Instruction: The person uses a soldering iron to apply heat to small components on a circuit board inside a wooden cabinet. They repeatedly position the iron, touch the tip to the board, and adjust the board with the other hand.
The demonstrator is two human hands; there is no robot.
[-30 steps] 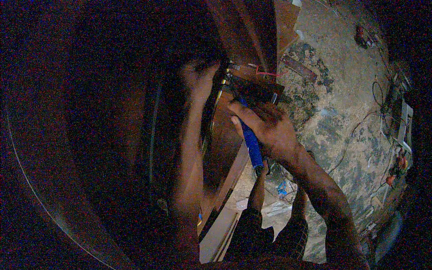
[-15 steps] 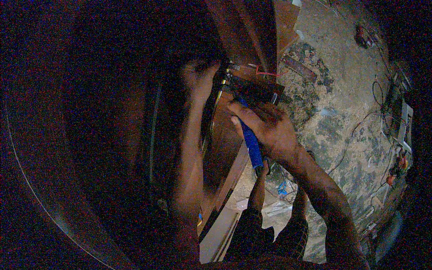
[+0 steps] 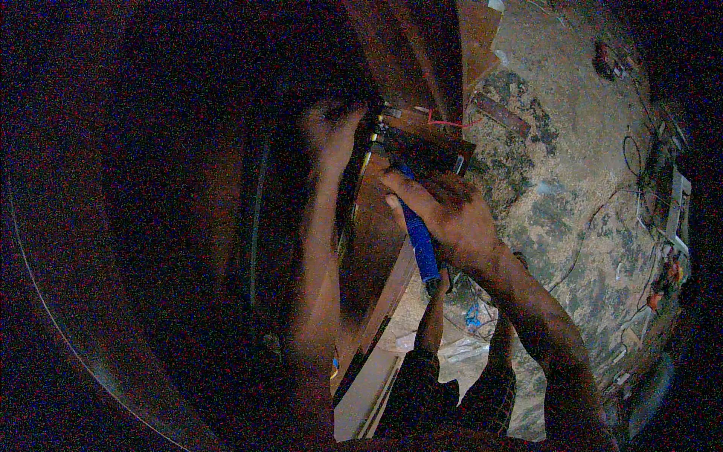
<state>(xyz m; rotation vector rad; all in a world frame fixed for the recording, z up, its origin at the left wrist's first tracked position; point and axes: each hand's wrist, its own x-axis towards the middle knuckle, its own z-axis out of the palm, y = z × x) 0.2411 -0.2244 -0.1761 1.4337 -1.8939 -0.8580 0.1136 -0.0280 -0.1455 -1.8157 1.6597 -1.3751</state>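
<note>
My right hand (image 3: 459, 215) is closed round a long blue ribbed handle (image 3: 422, 245) with a black end; the tool's working end is hidden beyond my fingers. It lies over the brown wooden panel (image 3: 373, 207), close to a dark edge with shiny metal pieces (image 3: 379, 132), perhaps hardware. Reaching into the dark interior at the left, my left hand (image 3: 331, 135) is beside that same edge. Its fingers are lost in shadow, so what they touch does not show.
A dark wooden cabinet-like body fills the left. A red wire (image 3: 444, 122) lies by the panel's far end. On the stained floor (image 3: 572, 203) at right are a flat brown strip (image 3: 501, 114), black cables (image 3: 591, 230) and scattered scraps. My legs (image 3: 431, 324) are below.
Almost nothing differs. Both hands stay where they were, with the blue handle still in my right hand at nearly the same angle.
</note>
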